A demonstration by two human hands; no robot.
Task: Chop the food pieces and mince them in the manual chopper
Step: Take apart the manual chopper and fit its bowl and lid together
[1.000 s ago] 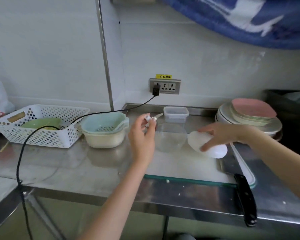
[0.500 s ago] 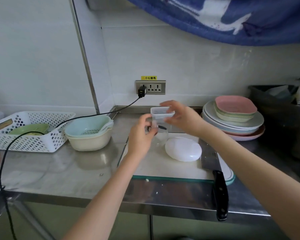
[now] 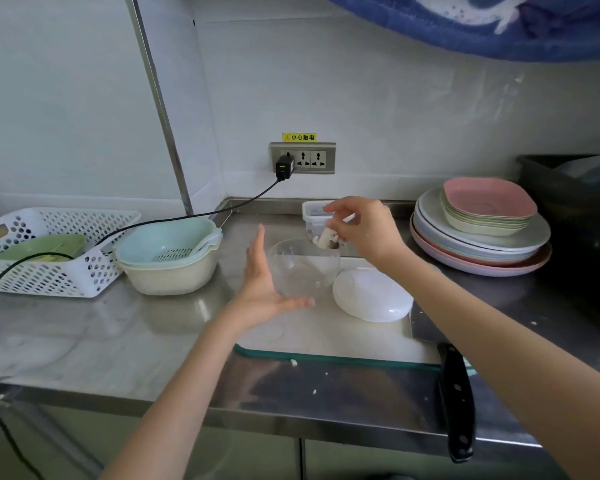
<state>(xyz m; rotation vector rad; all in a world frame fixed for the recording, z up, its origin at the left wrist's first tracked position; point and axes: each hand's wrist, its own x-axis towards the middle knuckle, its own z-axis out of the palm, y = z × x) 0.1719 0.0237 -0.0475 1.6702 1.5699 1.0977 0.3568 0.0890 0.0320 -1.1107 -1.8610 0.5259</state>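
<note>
The steel counter (image 3: 94, 344) is carrying a white cutting board (image 3: 326, 336), where the clear chopper bowl (image 3: 303, 268) is standing beside its white lid (image 3: 373, 294) (off, probably for loading). The left hand (image 3: 262, 289), fingers spread open, is cupping the bowl's side to steady it. The right hand (image 3: 364, 226) is tipping a small clear container (image 3: 321, 221), fingers gripping it, spilling pale and dark food pieces (image 3: 326, 241) toward the bowl.

A white perforated basket (image 3: 49, 268) sits far left on the steel counter (image 3: 111, 344), a nested colander (image 3: 168, 254) beside it. Stacked plates (image 3: 478, 244) stand right, below a wall socket (image 3: 303, 157).
</note>
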